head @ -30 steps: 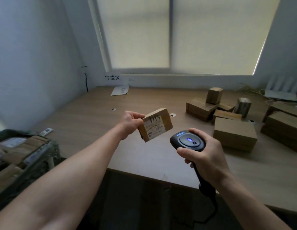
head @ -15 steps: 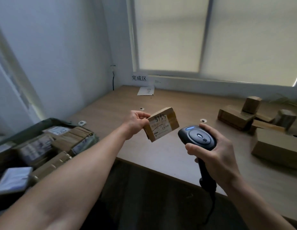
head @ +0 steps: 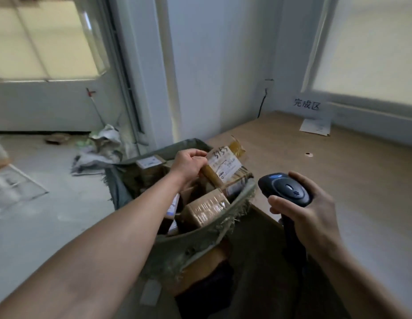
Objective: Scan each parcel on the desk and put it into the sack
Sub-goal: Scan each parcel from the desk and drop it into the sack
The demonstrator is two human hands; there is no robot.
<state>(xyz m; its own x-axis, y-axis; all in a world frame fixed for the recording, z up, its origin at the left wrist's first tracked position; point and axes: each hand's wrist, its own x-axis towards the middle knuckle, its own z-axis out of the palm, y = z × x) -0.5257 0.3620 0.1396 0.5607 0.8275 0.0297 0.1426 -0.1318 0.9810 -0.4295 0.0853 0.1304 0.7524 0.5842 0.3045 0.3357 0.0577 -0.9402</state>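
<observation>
Gripping a small brown parcel by its upper edge with the left hand, fingers curled over it, white label with handwritten digits turned upward. Held tilted just above the open mouth of the green sack, toward the sack's far right rim; touching the parcels below or just clear of them, cannot tell which. Inside the sack, a taped parcel near the front rim and a labelled parcel at the far rim. Clasping a black scanner in the right hand, fingers wrapped round its handle, just right of the sack, over the tabletop edge. Beyond the sack, well apart, a paper sheet on the tabletop below a wall sign. Left of the sack, crumpled wrapping on the floor.
</observation>
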